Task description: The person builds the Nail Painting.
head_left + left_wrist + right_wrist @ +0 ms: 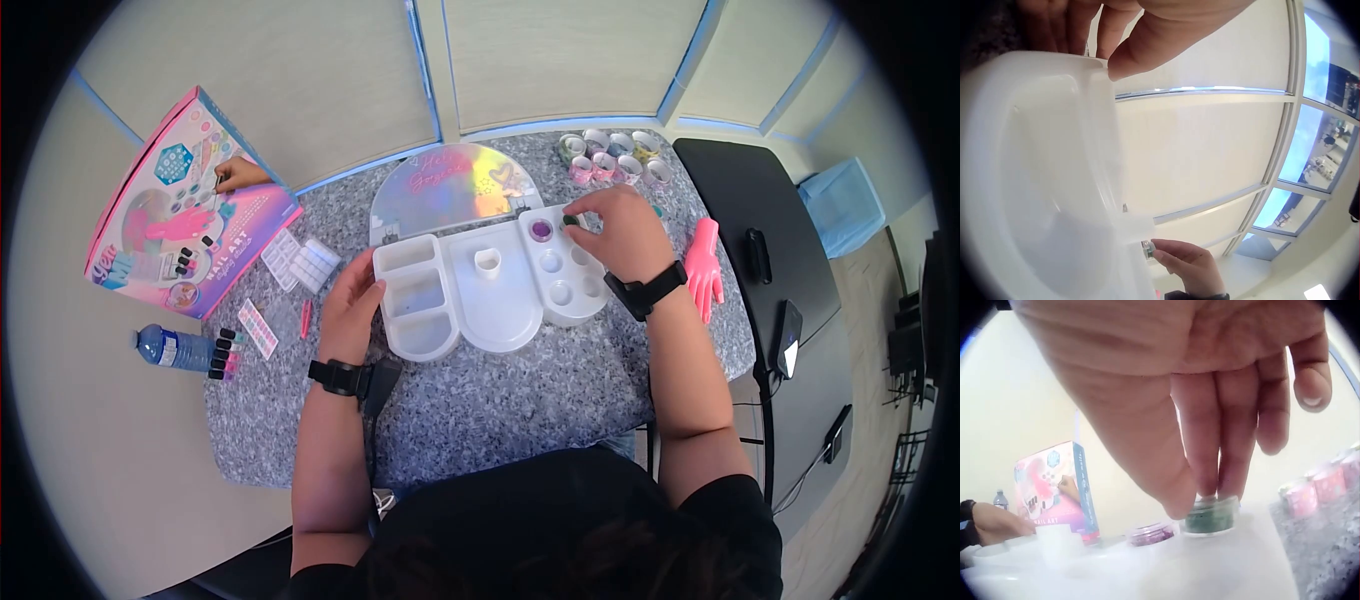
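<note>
A white plastic organizer tray [490,315] sits at the middle of the table, with compartments at its left and round wells at its right. My left hand [350,305] grips its left edge, thumb on the rim and fingers along the outer side. Between thumb and fingers, my right hand [625,235] pinches a small clear pot of green glitter [1210,519] at the upper right wells. Beside it, a pot of purple glitter [541,231] rests in a well. The remaining wells in front hold nothing. A holographic half-round panel [450,195] stands behind the tray.
At the left are a nail art box [190,220], a water bottle [172,348], several polish bottles [225,355] and a sticker sheet [258,329]. Several clear tubs [625,150] stand at the back right. A pink model hand [704,270] lies near the right edge.
</note>
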`<control>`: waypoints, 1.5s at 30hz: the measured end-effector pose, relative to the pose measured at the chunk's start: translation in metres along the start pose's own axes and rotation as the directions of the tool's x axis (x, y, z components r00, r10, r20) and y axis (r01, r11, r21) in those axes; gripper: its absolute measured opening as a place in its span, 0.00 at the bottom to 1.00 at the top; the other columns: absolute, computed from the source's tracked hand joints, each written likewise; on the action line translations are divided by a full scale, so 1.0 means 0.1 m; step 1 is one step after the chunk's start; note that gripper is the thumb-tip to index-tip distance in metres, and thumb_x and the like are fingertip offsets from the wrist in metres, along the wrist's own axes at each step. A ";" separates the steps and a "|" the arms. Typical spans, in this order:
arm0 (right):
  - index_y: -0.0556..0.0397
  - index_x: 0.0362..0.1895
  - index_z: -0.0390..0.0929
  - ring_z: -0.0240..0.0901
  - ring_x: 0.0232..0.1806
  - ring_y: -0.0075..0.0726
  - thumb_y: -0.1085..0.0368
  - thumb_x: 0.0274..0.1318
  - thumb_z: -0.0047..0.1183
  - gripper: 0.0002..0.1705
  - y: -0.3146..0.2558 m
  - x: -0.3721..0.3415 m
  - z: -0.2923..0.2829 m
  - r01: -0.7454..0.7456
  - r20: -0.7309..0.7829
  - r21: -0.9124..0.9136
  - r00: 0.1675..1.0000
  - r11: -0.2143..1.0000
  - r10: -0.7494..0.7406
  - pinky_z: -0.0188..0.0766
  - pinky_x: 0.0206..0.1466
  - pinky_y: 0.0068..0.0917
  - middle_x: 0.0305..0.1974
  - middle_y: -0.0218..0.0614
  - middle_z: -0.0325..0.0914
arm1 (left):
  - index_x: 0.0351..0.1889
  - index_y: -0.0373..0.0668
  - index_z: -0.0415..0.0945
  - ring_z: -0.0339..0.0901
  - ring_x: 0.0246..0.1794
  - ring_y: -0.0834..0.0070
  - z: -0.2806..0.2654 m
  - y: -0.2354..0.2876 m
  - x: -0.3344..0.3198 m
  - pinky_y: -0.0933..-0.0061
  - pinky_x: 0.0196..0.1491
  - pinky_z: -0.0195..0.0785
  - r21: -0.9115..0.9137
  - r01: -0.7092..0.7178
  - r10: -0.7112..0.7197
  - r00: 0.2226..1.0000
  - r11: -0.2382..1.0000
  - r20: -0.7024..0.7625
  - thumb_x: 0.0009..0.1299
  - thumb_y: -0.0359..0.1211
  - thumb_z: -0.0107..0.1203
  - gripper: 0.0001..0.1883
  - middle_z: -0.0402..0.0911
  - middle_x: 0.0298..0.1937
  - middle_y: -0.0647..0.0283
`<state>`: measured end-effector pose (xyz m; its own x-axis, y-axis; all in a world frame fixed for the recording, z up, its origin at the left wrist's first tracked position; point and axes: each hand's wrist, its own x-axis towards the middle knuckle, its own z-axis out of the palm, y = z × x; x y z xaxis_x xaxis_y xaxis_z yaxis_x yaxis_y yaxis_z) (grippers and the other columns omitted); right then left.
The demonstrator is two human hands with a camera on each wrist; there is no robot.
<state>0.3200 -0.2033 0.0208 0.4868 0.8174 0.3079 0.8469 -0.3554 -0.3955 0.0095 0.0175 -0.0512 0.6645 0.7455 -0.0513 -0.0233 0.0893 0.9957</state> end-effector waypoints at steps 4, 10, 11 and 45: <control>0.45 0.41 0.93 0.82 0.52 0.51 0.60 0.51 0.73 0.12 -0.01 -0.01 0.00 0.005 -0.010 -0.051 1.000 0.999 -0.006 0.80 0.57 0.47 0.41 0.43 0.88 | 0.79 0.32 0.65 0.74 0.74 0.67 -0.01 0.00 -0.02 0.64 0.76 0.66 0.038 -0.035 0.034 0.999 0.999 0.030 0.80 0.23 0.53 0.29 0.75 0.74 0.55; 0.43 0.45 0.94 0.85 0.54 0.51 0.56 0.51 0.76 0.17 0.28 0.07 -0.30 -0.174 -0.005 0.078 0.985 0.982 0.174 0.79 0.61 0.44 0.47 0.45 0.90 | 0.80 0.33 0.64 0.73 0.75 0.66 0.00 0.03 -0.02 0.64 0.77 0.64 0.045 -0.025 0.023 0.999 0.999 0.049 0.81 0.22 0.52 0.29 0.75 0.75 0.55; 0.43 0.45 0.94 0.85 0.54 0.51 0.56 0.51 0.76 0.17 0.42 0.06 -0.38 -0.177 -0.005 0.071 0.984 0.982 0.177 0.79 0.61 0.44 0.47 0.45 0.90 | 0.80 0.33 0.64 0.73 0.75 0.66 0.00 0.03 -0.02 0.64 0.77 0.64 0.053 -0.023 0.021 0.999 0.998 0.044 0.80 0.21 0.51 0.29 0.75 0.75 0.54; 0.47 0.36 0.89 0.82 0.46 0.47 0.67 0.49 0.72 0.08 -0.14 -0.13 -0.16 0.328 0.122 0.214 0.925 0.920 -0.359 0.73 0.60 0.42 0.38 0.34 0.88 | 0.87 0.39 0.51 0.51 0.88 0.60 0.04 0.43 -0.27 0.56 0.84 0.46 -0.158 0.192 -0.187 0.981 0.969 0.047 0.85 0.48 0.46 0.38 0.57 0.87 0.52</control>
<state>0.3048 -0.2162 0.0362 0.1207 0.9394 0.3210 0.8934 0.0382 -0.4477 -0.0067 -0.0017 -0.0070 0.6915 0.6839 -0.2325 -0.0134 0.3339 0.9425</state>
